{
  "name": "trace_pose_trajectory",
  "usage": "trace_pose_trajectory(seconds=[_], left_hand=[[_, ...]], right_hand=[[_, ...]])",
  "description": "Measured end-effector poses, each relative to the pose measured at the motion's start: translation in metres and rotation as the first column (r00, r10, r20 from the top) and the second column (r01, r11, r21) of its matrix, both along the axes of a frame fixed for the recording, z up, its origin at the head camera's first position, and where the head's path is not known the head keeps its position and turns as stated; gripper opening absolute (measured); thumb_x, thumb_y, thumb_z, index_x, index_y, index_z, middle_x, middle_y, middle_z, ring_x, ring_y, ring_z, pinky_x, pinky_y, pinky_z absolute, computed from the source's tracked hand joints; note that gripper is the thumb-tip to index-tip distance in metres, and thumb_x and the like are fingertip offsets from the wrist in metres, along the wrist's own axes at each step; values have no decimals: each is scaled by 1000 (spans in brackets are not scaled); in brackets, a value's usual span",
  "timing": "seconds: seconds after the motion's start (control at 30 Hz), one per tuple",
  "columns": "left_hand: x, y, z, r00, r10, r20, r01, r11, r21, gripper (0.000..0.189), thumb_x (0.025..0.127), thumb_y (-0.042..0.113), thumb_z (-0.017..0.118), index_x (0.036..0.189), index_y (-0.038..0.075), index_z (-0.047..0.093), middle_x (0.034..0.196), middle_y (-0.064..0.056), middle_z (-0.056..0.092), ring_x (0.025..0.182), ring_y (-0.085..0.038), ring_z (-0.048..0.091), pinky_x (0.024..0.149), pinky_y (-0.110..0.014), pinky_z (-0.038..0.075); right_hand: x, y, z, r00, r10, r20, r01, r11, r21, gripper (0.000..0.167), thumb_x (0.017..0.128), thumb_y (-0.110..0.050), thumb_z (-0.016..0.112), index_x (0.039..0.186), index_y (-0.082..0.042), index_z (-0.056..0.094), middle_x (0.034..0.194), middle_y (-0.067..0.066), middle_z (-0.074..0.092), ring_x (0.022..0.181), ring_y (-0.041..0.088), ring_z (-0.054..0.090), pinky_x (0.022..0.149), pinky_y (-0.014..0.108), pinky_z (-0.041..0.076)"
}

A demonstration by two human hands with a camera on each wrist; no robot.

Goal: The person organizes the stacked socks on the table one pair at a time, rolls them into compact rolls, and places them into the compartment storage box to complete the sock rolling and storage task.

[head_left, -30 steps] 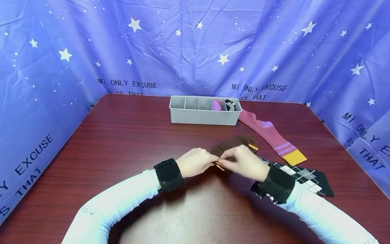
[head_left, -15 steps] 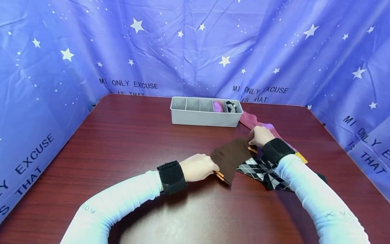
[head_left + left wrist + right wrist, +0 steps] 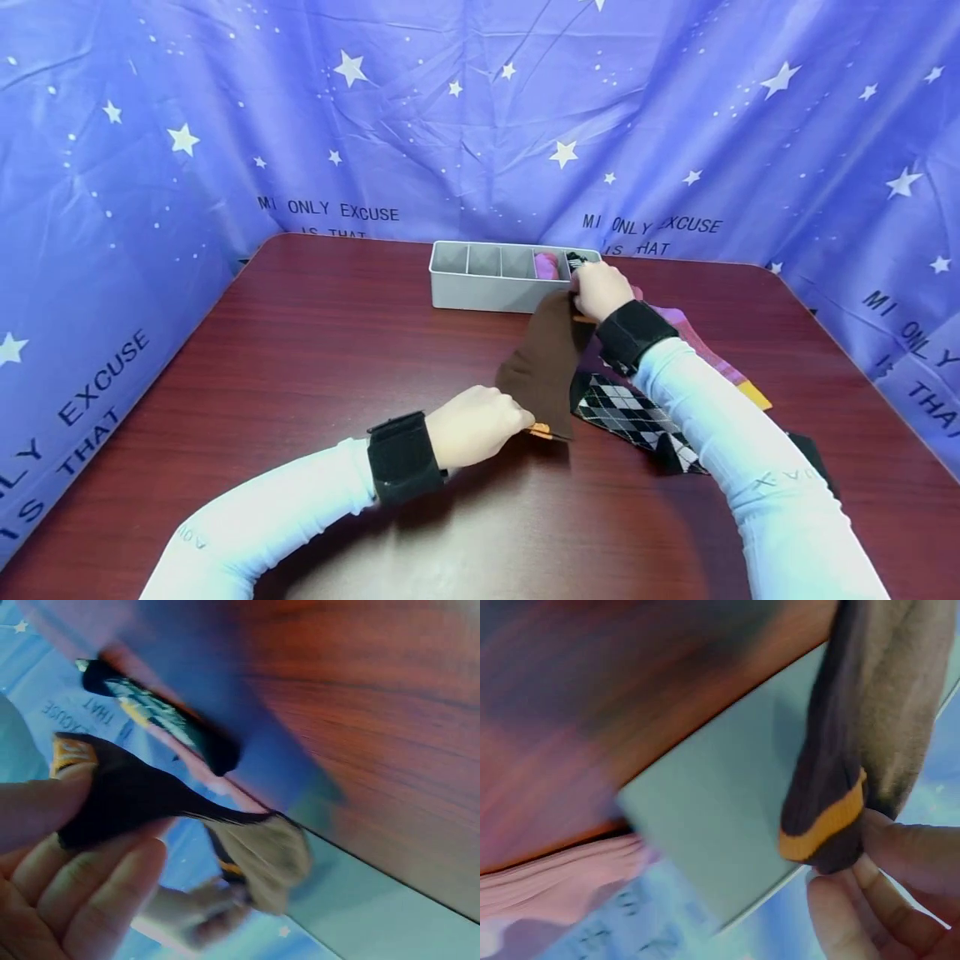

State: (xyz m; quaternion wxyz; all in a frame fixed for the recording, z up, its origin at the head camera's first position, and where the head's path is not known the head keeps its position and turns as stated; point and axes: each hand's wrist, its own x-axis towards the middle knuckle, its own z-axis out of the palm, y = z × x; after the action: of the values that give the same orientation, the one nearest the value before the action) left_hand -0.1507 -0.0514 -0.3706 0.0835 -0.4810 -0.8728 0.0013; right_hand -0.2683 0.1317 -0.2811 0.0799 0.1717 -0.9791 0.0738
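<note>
A brown sock [image 3: 536,367] with orange marks at both ends is stretched between the two hands above the table. My left hand [image 3: 480,425] pinches its near end; the left wrist view shows the thumb over an orange patch on the dark sock [image 3: 127,787]. Farther off, my right hand [image 3: 602,289] holds the other end in front of the box's right side. In the right wrist view, fingertips [image 3: 881,844] pinch the sock beside an orange stripe [image 3: 825,825]. A black, grey and white argyle sock [image 3: 626,412] lies flat below the right forearm, partly hidden.
A grey divided box [image 3: 483,293] stands at the back, with a rolled pink sock [image 3: 546,266] and a black-and-white roll [image 3: 576,261] in its right compartments. A long pink sock [image 3: 701,350] with a yellow toe lies to the right, partly covered by the arm.
The right hand moved from beside the left hand to the sock's far end, gripped it, then lifted it forward and left towards the box. The left hand kept its pinch. The sock is now stretched out.
</note>
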Motion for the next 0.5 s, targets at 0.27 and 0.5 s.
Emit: trace_pose_trajectory(seconds=[0.27, 0.5], left_hand=[[50, -14, 46, 996, 80, -40, -82, 995, -59, 10, 75, 10, 59, 73, 19, 61, 63, 8, 59, 56, -6, 55, 42, -18, 37], [52, -17, 40, 988, 70, -140, -83, 992, -90, 13, 73, 13, 61, 67, 24, 61, 62, 9, 58, 56, -7, 55, 44, -19, 38]], right_hand=[[-6, -61, -13, 998, 66, 2, -66, 996, 67, 11, 66, 1, 54, 70, -6, 62, 81, 17, 64, 77, 34, 60, 65, 45, 46], [-10, -87, -36, 997, 77, 0, -77, 991, 113, 11, 69, 2, 54, 69, -5, 62, 80, 16, 65, 77, 31, 61, 65, 43, 48]])
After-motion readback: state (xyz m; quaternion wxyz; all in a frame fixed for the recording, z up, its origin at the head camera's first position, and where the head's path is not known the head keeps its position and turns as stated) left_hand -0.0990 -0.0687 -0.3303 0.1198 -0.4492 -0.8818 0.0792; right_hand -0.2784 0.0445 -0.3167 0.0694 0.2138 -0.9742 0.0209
